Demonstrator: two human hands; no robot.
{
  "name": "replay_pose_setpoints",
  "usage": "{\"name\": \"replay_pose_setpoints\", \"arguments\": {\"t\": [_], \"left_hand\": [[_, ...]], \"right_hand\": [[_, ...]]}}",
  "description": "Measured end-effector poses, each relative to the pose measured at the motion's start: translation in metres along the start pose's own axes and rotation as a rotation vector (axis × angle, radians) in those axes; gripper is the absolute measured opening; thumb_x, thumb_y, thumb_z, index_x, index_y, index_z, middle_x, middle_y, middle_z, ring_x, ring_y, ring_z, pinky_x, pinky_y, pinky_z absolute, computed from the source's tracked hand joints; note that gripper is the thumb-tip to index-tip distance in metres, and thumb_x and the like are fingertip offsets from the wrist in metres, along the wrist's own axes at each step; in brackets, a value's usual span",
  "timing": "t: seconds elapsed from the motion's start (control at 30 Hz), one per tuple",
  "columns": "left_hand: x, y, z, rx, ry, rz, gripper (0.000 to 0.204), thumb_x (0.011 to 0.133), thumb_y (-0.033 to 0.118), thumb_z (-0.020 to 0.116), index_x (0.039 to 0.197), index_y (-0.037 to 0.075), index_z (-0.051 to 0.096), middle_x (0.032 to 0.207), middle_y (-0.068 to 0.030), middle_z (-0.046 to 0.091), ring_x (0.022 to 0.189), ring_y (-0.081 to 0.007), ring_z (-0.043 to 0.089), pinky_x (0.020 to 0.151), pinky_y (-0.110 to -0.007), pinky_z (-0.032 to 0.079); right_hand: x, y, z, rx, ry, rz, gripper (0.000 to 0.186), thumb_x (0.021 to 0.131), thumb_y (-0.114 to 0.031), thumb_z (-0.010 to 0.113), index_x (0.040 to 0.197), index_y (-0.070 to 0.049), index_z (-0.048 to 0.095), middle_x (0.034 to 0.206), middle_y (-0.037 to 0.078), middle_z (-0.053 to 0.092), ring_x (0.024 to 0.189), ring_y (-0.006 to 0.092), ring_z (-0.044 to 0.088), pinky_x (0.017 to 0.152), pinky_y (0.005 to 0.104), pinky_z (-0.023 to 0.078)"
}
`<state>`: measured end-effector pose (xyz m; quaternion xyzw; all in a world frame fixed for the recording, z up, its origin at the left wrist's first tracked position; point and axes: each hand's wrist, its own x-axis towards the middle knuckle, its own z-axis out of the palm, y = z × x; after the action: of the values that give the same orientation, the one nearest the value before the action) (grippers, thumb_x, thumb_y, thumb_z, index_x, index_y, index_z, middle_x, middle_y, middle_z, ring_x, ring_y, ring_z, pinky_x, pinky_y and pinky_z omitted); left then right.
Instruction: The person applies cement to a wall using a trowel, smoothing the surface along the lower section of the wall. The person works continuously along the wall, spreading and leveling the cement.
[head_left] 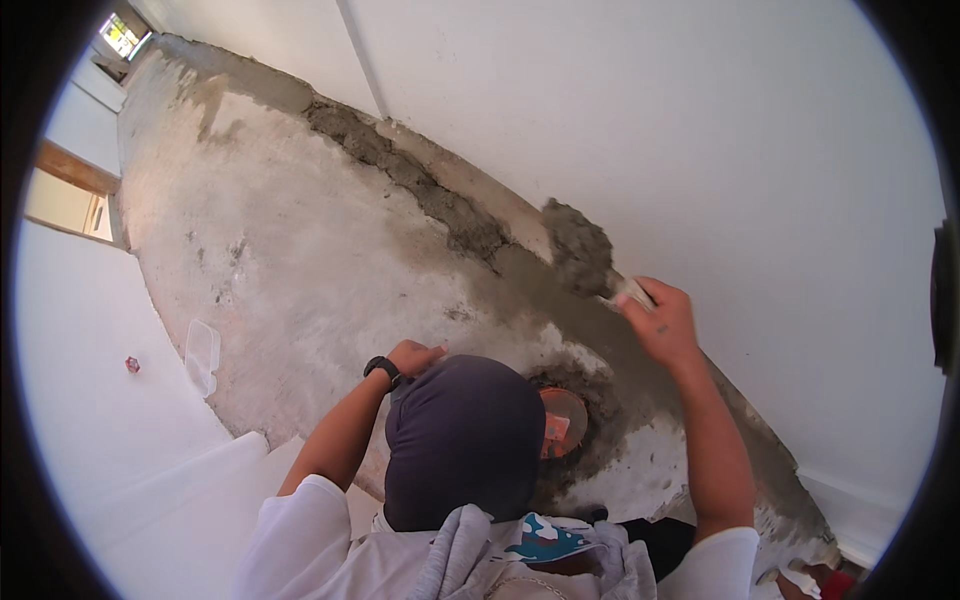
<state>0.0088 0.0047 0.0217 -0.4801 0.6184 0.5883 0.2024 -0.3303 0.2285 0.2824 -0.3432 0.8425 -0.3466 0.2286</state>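
My right hand [660, 320] grips the handle of a trowel [630, 293], whose blade carries a heap of wet grey mortar [578, 245] above the strip along the base of the white wall. My left hand [410, 358], with a black watch at the wrist, is at the edge of my bent, dark-clothed knee [460, 440], fingers partly stretched out and partly hidden. Right of the knee, a round orange opening or fitting [565, 425] sits in the floor, ringed by dark mortar.
A rough mortar strip [400, 175] runs along the right wall [700, 130] down the corridor. At left are a doorway [75, 205], a clear plastic container [203, 355] and a red knob [132, 365] on the wall. A small red object and possibly feet show at bottom right.
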Motion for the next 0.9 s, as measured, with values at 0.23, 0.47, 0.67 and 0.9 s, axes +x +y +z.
{"name": "replay_pose_setpoints", "arguments": {"t": [0.23,0.47,0.67,0.9], "left_hand": [[0.005,-0.009,-0.007,-0.102,-0.086,-0.084,0.058,0.089,0.055,0.070,0.077,-0.001,0.073,0.064,-0.0102,0.066,0.058,-0.0160,0.062,0.057,-0.030,0.046],[0.003,-0.003,-0.005,-0.197,-0.087,0.021,0.059,0.090,0.051,0.071,0.062,0.000,0.066,0.045,-0.0058,0.052,0.036,-0.0144,0.044,0.041,-0.031,0.032],[0.005,-0.003,-0.001,-0.158,0.001,0.036,0.059,0.090,0.052,0.072,0.062,0.000,0.067,0.045,-0.0060,0.052,0.035,-0.0149,0.042,0.040,-0.032,0.031],[0.036,-0.070,0.019,0.204,0.460,0.486,0.055,0.092,0.050,0.071,0.070,-0.001,0.069,0.058,-0.0091,0.062,0.049,-0.0161,0.053,0.052,-0.034,0.043]], "right_hand": [[0.094,0.011,0.225,-0.266,0.204,-0.085,0.030,0.081,-0.024,0.072,0.104,-0.005,0.066,0.096,0.018,0.066,0.091,0.0388,0.065,0.078,0.0500,0.052],[0.096,0.021,0.290,-0.264,0.308,0.001,0.020,0.079,-0.003,0.060,0.098,-0.007,0.060,0.096,0.014,0.059,0.095,0.0318,0.059,0.080,0.0437,0.043],[0.096,0.019,0.279,-0.305,0.239,-0.052,0.021,0.078,0.000,0.062,0.098,-0.007,0.060,0.094,0.014,0.059,0.094,0.0324,0.058,0.079,0.0434,0.043],[0.074,0.023,0.234,-0.180,0.092,0.105,0.021,0.086,-0.014,0.066,0.104,-0.006,0.059,0.099,0.018,0.065,0.096,0.0380,0.063,0.083,0.0482,0.048]]}}
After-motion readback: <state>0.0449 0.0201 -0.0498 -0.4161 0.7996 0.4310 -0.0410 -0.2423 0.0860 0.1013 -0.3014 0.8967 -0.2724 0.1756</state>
